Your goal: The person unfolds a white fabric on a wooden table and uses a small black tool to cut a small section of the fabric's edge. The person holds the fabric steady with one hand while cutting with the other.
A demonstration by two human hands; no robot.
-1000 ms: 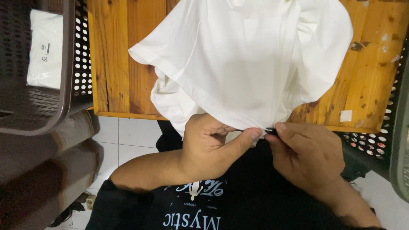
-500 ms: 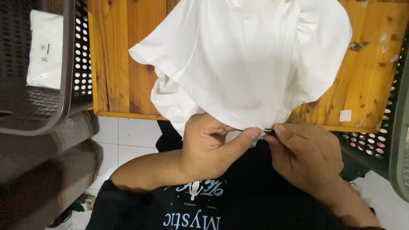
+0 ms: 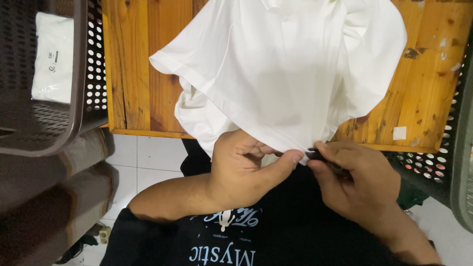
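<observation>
White shirt (image 3: 281, 83) lies spread on the wooden counter (image 3: 133, 64), its lower hem hanging over the near edge toward me. My left hand (image 3: 246, 170) pinches that hem, thumb pressed along the fabric edge, fingers curled under. My right hand (image 3: 357, 184) sits just beside it, fingertips closed on a small dark tool (image 3: 320, 156) whose tip meets the hem; I cannot tell what kind of tool it is. The two hands nearly touch at the hem. Left of the counter stands a brown perforated basket (image 3: 54, 128) with a white bagged item (image 3: 53, 56) inside. A dark mesh basket (image 3: 443, 162) stands at the right.
</observation>
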